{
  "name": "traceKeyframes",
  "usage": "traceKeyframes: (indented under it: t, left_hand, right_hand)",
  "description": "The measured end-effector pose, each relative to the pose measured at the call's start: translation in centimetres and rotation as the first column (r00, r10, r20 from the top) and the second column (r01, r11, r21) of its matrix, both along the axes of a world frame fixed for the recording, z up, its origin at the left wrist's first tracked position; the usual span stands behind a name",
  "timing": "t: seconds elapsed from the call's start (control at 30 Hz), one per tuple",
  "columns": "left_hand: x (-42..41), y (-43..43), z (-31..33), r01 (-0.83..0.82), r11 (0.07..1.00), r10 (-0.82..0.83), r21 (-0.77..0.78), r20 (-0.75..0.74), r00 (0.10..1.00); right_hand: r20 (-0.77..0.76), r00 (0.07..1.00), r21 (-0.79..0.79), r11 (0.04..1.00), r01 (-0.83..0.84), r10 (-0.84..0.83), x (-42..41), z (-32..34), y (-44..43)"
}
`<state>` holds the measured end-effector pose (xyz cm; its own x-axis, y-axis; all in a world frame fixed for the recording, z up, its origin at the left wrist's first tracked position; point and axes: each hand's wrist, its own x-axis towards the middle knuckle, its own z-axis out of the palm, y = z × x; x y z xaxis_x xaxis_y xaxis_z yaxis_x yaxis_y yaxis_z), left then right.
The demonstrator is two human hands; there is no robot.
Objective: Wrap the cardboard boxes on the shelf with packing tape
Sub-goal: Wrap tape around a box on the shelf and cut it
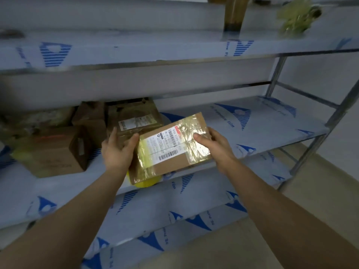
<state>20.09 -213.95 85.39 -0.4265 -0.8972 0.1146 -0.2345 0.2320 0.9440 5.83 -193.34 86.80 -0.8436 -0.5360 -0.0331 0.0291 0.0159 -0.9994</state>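
Note:
A flat cardboard box (171,162) with a white shipping label and shiny tape over it is held tilted above the middle shelf (272,133). My left hand (118,150) grips its left end, thumb on top. My right hand (215,146) grips its right end, thumb pressed on the taped top. Something yellow (144,183), perhaps a tape roll, peeks out below the box; most of it is hidden. More cardboard boxes stand at the shelf's left: a labelled one (134,117) behind my left hand and a larger one (52,154) further left.
The steel rack has shelves covered in white film with blue print. The upper shelf (155,49) carries a brown cylinder (235,14) and a crumpled yellowish wad (297,16). Lower shelves (174,210) lie beneath my arms. Rack posts (338,117) stand at right.

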Motion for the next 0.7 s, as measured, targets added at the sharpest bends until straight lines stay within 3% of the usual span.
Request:
traceKeyframes:
  t: [0.03, 0.1, 0.2, 0.3, 0.5, 0.7]
  left_hand:
    - [0.5, 0.0, 0.6, -0.004, 0.982, 0.014, -0.186, 0.052, 0.999]
    - [1.2, 0.5, 2.3, 0.088, 0.905, -0.037, -0.417, 0.130, 0.991]
    - [1.4, 1.0, 4.5, 0.228, 0.807, -0.154, -0.545, 0.178, 0.972]
    - [2.5, 0.1, 4.9, 0.299, 0.846, -0.298, -0.441, 0.073, 0.952]
    - [4.4, -1.6, 5.2, 0.288, 0.920, -0.321, -0.267, -0.091, 0.943]
    - [4.2, -2.5, 5.8, 0.366, 0.869, -0.393, -0.332, -0.014, 0.920]
  right_hand:
    - [-0.001, 1.000, -0.008, 1.000, -0.030, 0.030, 0.4, -0.1, -0.9]
    - [0.009, 0.996, -0.029, 0.995, -0.094, 0.094, 1.5, -0.1, -2.9]
    - [-0.017, 0.983, -0.054, 0.982, -0.181, 0.180, 3.6, 0.7, -5.8]
    - [-0.058, 0.975, -0.077, 0.973, -0.218, 0.214, 5.3, 1.4, -7.8]
    - [-0.062, 0.973, -0.094, 0.969, -0.229, 0.224, 7.0, 1.7, -9.7]
    - [-0.004, 0.988, -0.098, 0.983, -0.153, 0.154, 7.1, 1.6, -9.0]
